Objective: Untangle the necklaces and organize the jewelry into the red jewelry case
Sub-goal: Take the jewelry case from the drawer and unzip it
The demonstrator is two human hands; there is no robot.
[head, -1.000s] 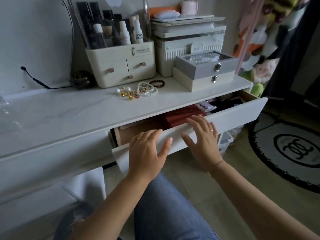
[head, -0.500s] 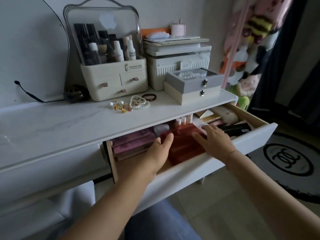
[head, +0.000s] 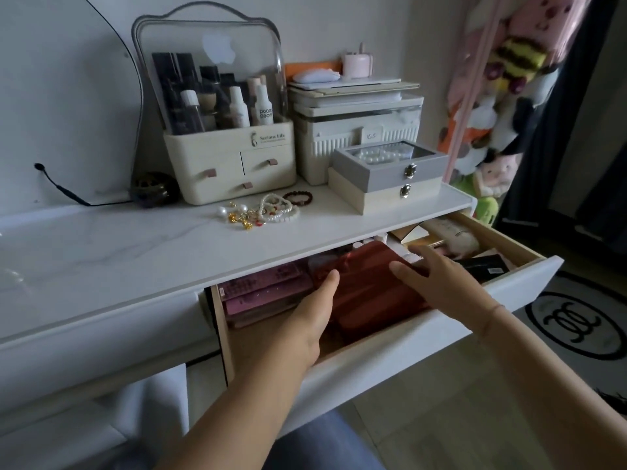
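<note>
The drawer (head: 424, 337) of the white vanity stands pulled out, and the red jewelry case (head: 369, 286) lies flat inside it, near the middle, just beside a stack of pink palettes (head: 264, 293) on its left. Both hands reach into the drawer. The left hand (head: 305, 320) sits against the case's left edge with its thumb stretched along the red lid. Its fingers are hidden below the hand, so whether they curl under the case cannot be told. The right hand (head: 441, 283) rests at the case's right edge, fingers spread and nearly straight, the thumb touching the lid. It does not clamp the case.

On the marble-patterned vanity top (head: 118, 245), the tangled necklaces (head: 264, 212), pearl strands mixed with gold pieces, lie in a small heap, with a dark bead bracelet (head: 298, 198) just beside them. Behind the heap stands a cream cosmetics organizer (head: 230, 164) with bottles under a clear hood. To the right, a grey jewelry box (head: 390, 167) sits stacked on a cream box (head: 383, 195). A round black-and-white rug (head: 576, 320) lies on the floor at the right.
</note>
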